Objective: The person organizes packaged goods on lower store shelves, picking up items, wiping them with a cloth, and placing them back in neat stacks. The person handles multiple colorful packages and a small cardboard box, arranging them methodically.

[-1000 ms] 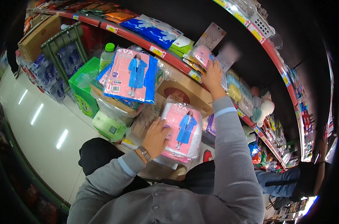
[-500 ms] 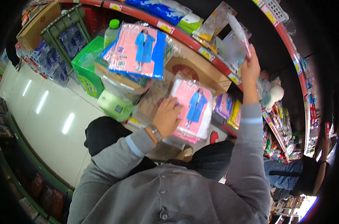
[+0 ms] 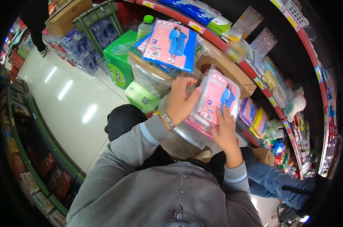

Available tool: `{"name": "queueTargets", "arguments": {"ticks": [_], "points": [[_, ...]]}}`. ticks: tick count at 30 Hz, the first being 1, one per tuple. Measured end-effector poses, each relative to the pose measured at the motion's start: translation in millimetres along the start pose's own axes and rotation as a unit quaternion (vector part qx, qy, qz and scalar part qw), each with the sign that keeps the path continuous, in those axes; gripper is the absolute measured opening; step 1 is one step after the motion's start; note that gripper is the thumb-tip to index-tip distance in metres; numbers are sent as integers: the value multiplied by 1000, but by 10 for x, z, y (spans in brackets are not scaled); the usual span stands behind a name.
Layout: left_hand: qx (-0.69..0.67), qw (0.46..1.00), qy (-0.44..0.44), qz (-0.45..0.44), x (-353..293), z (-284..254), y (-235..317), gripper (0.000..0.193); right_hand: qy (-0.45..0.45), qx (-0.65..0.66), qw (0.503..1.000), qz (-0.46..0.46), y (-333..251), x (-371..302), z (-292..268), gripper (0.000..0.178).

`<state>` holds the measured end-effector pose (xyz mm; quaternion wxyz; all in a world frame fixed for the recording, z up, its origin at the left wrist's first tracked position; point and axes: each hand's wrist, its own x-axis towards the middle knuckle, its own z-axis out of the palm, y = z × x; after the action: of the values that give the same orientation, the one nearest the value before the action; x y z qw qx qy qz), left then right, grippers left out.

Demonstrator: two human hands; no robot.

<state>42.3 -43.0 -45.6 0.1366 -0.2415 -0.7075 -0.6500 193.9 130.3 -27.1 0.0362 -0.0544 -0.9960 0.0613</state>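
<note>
In front of me lies a stack of raincoat packs. The top raincoat pack (image 3: 218, 96) is pink and white in clear plastic, with a picture of a figure in a blue coat. My right hand (image 3: 227, 132) rests on its lower right part, fingers stretched out. Beside its left edge, my left hand (image 3: 182, 100) is held with fingers apart and grips nothing. I cannot tell whether the left fingers touch the wrap. Below the top pack, bright pink packs (image 3: 198, 126) stick out. Another pack with a blue raincoat (image 3: 170, 45) tops the pile further back left.
A green box (image 3: 116, 60), a light green box (image 3: 142, 94) and a green-capped bottle (image 3: 145, 26) stand left of the piles. Behind runs a red-edged shelf (image 3: 232, 53) with hanging cards. Purple (image 3: 248, 111) and yellow packs (image 3: 259, 123) sit at right. A person's jeans-clad leg (image 3: 279, 181) is close by.
My right hand has come down from the shelf, where it held a thin plastic-wrapped pack, onto the top raincoat pack. My left hand has moved off the pack's face to its left side.
</note>
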Motion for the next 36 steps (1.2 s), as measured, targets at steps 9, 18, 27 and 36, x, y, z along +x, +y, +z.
{"name": "queueTargets", "arguments": {"ticks": [9, 18, 27, 36], "points": [[207, 953, 218, 39, 792, -932, -331, 46, 112, 387, 915, -31, -169, 1109, -154, 57], [97, 965, 232, -68, 1191, -1134, -1046, 31, -121, 732, 642, 195, -410, 2517, 263, 34], [281, 936, 207, -34, 1181, -1030, -1080, 49, 64, 803, 590, 47, 168, 1571, -464, 40], [236, 958, 101, -130, 1235, -1007, -1284, 62, 54, 929, 357, -84, 1064, 31, -595, 65]]}}
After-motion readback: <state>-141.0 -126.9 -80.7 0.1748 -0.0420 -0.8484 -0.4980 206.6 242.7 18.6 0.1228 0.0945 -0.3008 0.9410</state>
